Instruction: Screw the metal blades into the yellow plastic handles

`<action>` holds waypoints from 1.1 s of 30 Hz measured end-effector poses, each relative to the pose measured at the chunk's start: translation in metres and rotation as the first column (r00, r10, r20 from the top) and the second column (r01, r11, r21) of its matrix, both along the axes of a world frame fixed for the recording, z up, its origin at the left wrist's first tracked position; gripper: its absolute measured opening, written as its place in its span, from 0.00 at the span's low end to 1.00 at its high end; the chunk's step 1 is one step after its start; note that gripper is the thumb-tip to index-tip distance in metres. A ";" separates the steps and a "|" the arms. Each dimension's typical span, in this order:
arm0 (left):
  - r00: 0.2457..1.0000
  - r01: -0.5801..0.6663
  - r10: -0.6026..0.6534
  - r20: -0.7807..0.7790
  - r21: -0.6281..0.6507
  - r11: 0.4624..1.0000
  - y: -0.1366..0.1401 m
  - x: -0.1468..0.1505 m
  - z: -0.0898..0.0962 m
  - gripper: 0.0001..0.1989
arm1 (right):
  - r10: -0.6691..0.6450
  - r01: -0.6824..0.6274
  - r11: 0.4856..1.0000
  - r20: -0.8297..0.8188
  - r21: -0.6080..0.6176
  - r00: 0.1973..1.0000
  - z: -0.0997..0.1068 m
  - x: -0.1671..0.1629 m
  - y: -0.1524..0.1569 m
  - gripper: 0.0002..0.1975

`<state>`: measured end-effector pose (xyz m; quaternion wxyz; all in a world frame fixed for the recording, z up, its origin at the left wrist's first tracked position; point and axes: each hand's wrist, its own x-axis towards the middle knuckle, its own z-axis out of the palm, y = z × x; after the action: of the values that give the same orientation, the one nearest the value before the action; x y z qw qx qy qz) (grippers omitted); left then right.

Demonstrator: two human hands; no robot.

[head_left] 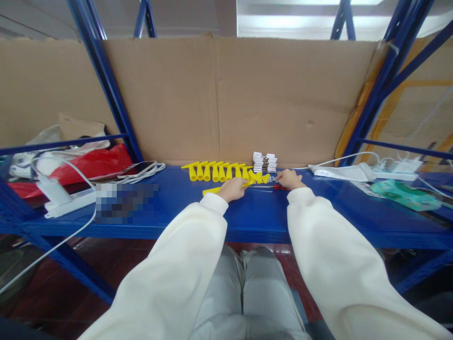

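- My left hand [231,189] has its grip closed round a yellow plastic piece [211,191], which lies flat on the blue desk [247,212] and sticks out to the left of my fist.
- My right hand [290,179] rests on the desk with the fingertips pinched together at a small heap of metal bits [272,179]; they look like screws, but they are too small for me to be sure, and I cannot tell whether I have one between my fingers.
- A red-handled tool [279,187], likely a screwdriver, lies on the desk just under my right hand, not held.
- Judging the progress: a row of yellow pieces [215,171] lies side by side behind my left hand, and a few more [260,177] are heaped at its right end. I cannot say which of these are finished and which are waiting.
- A stack of small white parts [264,162] stands behind the metal bits, against the cardboard wall [219,99].
- The yellow piece in my left grip points away from my right hand; the metal bits lie between the heap and my right fingertips, touching or nearly so.
- Off to the left lie a phone [137,168] and a white cable [148,174], well apart from my hands.
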<state>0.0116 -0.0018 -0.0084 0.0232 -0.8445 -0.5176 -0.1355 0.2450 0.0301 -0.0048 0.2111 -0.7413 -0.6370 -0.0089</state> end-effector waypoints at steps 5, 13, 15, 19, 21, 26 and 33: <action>1.000 -0.004 0.004 0.021 -0.008 1.000 0.001 0.000 -0.001 0.20 | -0.052 0.056 0.992 0.045 -0.116 0.998 0.005 -0.006 -0.005 0.13; 0.997 0.003 -0.004 0.083 0.006 1.000 0.003 -0.001 -0.003 0.20 | -0.073 0.076 0.987 0.028 -0.141 0.997 0.003 -0.007 -0.002 0.12; 0.992 0.003 -0.005 0.123 0.011 1.000 0.002 -0.001 -0.002 0.19 | -0.082 0.085 0.984 0.024 -0.158 0.996 0.004 -0.008 -0.001 0.12; 0.975 0.002 -0.008 0.223 0.027 1.000 -0.001 0.000 0.001 0.18 | -0.111 0.119 0.973 0.052 -0.200 0.992 0.006 -0.011 -0.001 0.16; 0.961 0.013 -0.030 0.275 0.063 0.998 -0.001 0.001 0.003 0.19 | -0.103 0.117 0.968 0.072 -0.224 0.992 0.007 -0.012 -0.001 0.18; 0.904 0.014 -0.076 0.420 0.148 0.989 0.005 0.011 0.010 0.17 | -0.072 0.095 0.961 0.098 -0.259 0.993 0.004 -0.012 0.002 0.22; 0.673 0.046 0.076 0.735 -0.144 0.988 0.014 0.035 0.027 0.06 | -0.061 0.087 0.962 0.107 -0.258 0.992 0.002 -0.013 0.003 0.24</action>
<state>0.0471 0.0121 0.0188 -0.2506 -0.7126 -0.4984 -0.4255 0.2325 0.0329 -0.0031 0.0793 -0.7847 -0.6140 0.0312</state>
